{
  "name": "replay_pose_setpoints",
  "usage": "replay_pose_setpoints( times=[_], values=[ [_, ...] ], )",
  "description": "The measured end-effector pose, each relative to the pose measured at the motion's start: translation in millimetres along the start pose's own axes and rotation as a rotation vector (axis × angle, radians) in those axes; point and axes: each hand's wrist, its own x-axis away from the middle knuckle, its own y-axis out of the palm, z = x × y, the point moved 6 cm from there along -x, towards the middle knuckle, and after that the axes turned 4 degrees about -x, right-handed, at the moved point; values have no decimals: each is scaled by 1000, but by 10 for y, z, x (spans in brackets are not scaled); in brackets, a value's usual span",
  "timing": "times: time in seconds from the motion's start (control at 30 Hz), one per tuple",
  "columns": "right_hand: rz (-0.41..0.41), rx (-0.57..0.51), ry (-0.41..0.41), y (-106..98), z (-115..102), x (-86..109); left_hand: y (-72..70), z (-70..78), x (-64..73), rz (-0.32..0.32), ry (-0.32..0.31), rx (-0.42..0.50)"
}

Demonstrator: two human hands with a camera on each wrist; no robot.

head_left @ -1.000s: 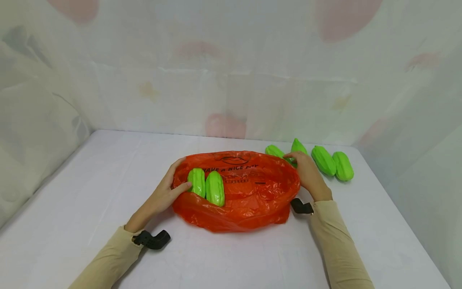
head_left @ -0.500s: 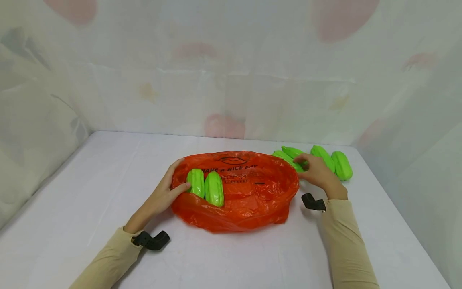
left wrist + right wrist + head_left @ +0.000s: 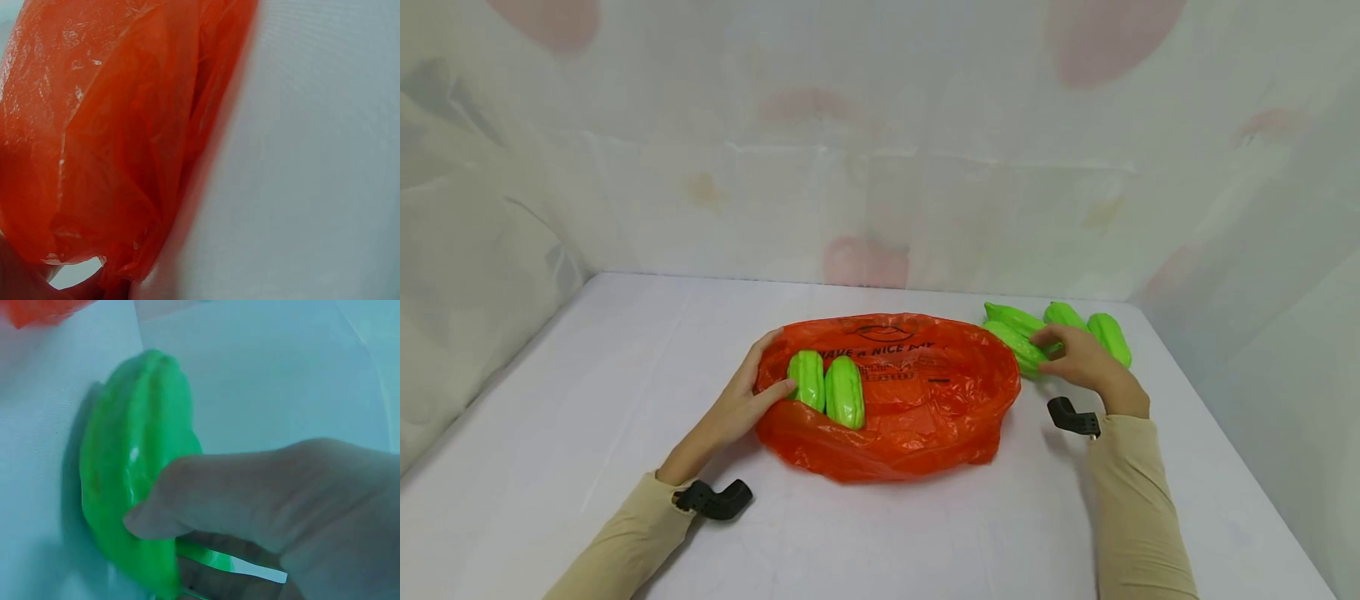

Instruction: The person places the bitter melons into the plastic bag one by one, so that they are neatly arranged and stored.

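Pinching the glossy green star fruit (image 3: 1013, 344) beside the red plastic bag (image 3: 917, 461) with my right grip (image 3: 1081, 358), I expect it to be light, stiff and slippery, best held across its ribbed middle.

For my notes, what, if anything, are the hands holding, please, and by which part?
The left hand grips the red bag by its left rim; the right hand holds a green fruit toward its right end.
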Motion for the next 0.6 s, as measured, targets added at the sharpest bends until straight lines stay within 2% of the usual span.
replay_pose_setpoints(
  times=[0.17, 0.27, 0.4, 0.6],
  values=[
    [-13, -9, 17, -13, 7, 16, 1, 4, 3, -8, 6, 3],
    [-13, -6, -8, -3, -27, 9, 1, 3, 6, -9, 7, 3],
    [-13, -3, -40, 58, -95, -28, 0, -4, 5, -8, 6, 3],
    [-4, 31, -30, 166, -145, -99, 6, -7, 2, -10, 2, 11]
  ],
)
